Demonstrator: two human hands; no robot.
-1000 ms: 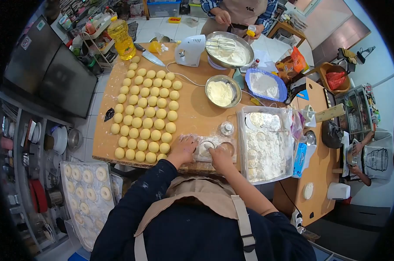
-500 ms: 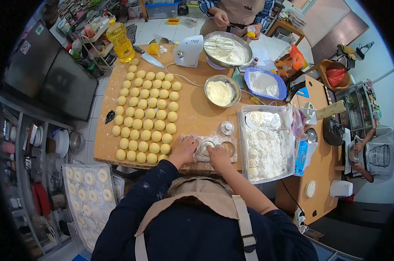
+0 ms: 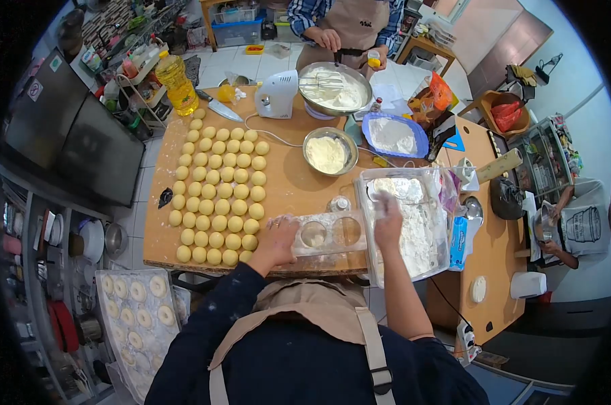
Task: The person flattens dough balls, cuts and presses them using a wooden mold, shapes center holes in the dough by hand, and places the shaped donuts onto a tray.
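Note:
My left hand (image 3: 277, 241) grips the left end of a flour-dusted, see-through board with two round holes (image 3: 330, 233), its fingers closed round the edge. Through the right hole the brown tabletop shows; the left one looks whiter with flour. My right hand (image 3: 388, 226) is over the left side of a clear plastic bin of flour (image 3: 419, 233), its fingers smeared by motion, so what they hold cannot be made out. Rows of round yellow dough balls (image 3: 220, 192) lie left of my left hand. A small whitish round object (image 3: 339, 204) stands just behind the board.
A bowl of pale cream (image 3: 326, 154), a blue tray of white powder (image 3: 394, 136), a hand mixer (image 3: 276, 94) and a knife (image 3: 221, 106) are on the table (image 3: 288, 189). Across it, a co-worker (image 3: 349, 34) stands behind a large mixing bowl (image 3: 336, 88). Ring-shaped dough fills a tray (image 3: 135, 324) at lower left.
My right hand has left the board's left hole and moved right, over the flour bin. My left hand has moved from lying flat beside the board to gripping its end. The view has shifted slightly.

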